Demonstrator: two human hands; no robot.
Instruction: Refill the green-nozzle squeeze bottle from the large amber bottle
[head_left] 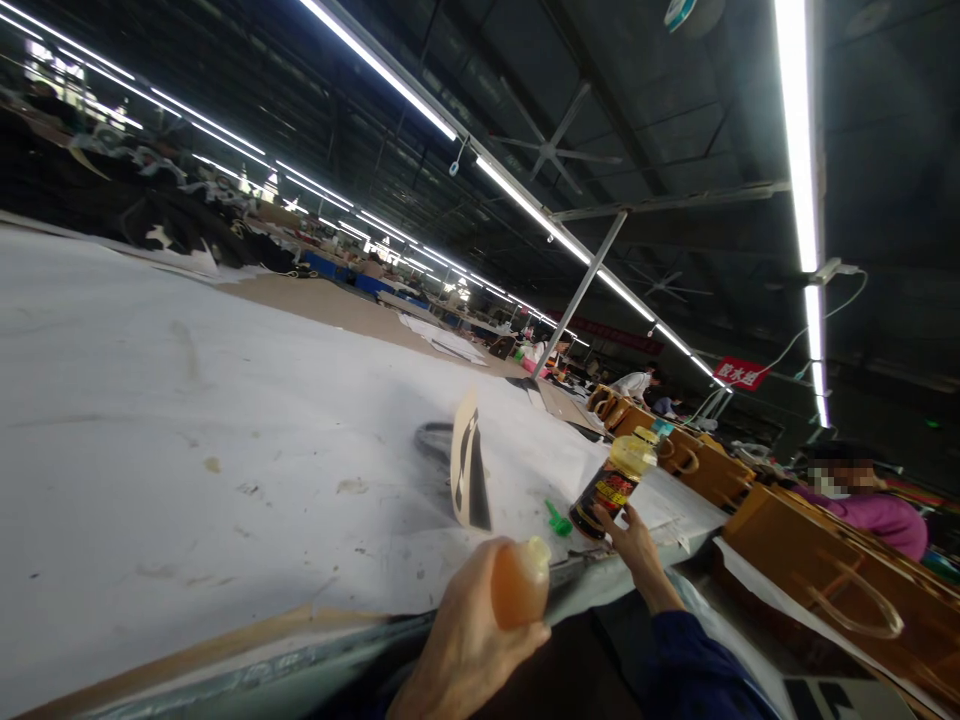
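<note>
My left hand (pixel 469 625) is wrapped around a small, soft-looking bottle (pixel 520 585) with amber contents and a pale neck, held above the table's near edge. To its right, my right hand (pixel 632 540) has its fingers apart at the lower side of a larger clear bottle (pixel 611 485). That bottle stands on the table, with a dark red-and-yellow label and a yellowish upper part. Whether the fingertips press on it I cannot tell. Between the bottles lies a small green plastic piece (pixel 557 518). Behind my left hand a beige panel with black shapes (pixel 469 465) stands on edge, beside a dark curved strip (pixel 435 438).
A white-covered table (pixel 225 450) with stains spreads to the left. Brown bags with handles (pixel 832 570) line the right side, where a person in a purple sleeve (pixel 877 515) bends forward. A metal pole (pixel 581 290) rises beyond the table; dark material (pixel 150 205) is heaped far left.
</note>
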